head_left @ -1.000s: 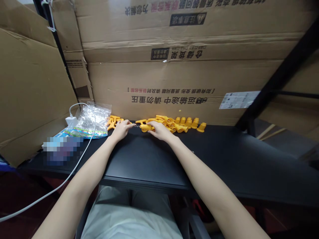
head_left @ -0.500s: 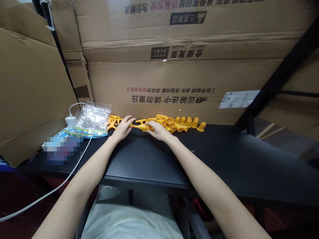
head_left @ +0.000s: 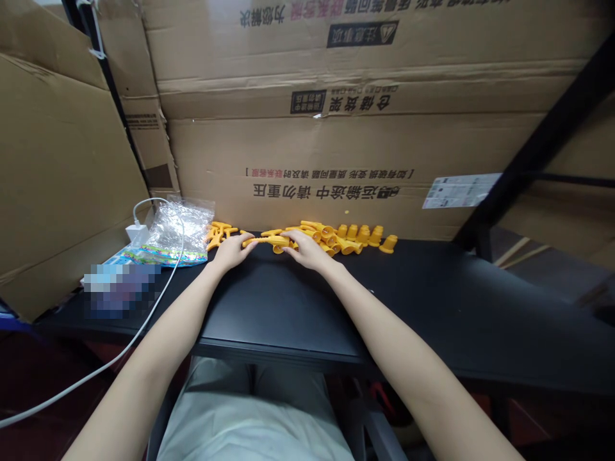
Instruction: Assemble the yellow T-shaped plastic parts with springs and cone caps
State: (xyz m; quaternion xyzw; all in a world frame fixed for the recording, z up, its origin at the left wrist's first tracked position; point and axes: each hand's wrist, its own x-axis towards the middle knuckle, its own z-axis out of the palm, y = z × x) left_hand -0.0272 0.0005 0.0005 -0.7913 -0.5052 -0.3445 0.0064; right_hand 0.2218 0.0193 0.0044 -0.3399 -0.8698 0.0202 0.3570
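Between my two hands, a long yellow plastic piece [head_left: 267, 240] lies level just above the black table. My left hand [head_left: 231, 252] pinches its left end between thumb and fingers. The thumb and fingers of my right hand [head_left: 307, 250] close on its wider right end, partly covering it. Whether it is one part or two joined parts I cannot tell. Beyond and beside my right hand is a pile of yellow cone-shaped tubes [head_left: 346, 246] with flared ends. Several yellow branched pieces [head_left: 218, 235] lie just left of my left hand.
Yellow cup-shaped pieces [head_left: 388, 244] stand to the right of the pile. A clear plastic bag [head_left: 180, 224], a white charger [head_left: 136, 233] and its cable [head_left: 158, 304] are at the left. Cardboard [head_left: 307, 147] walls the back of the black table [head_left: 288, 307].
My left hand has moved slightly left and lower, and its fingers have closed down on the left end of the yellow piece. The right hand stays nearly in place.
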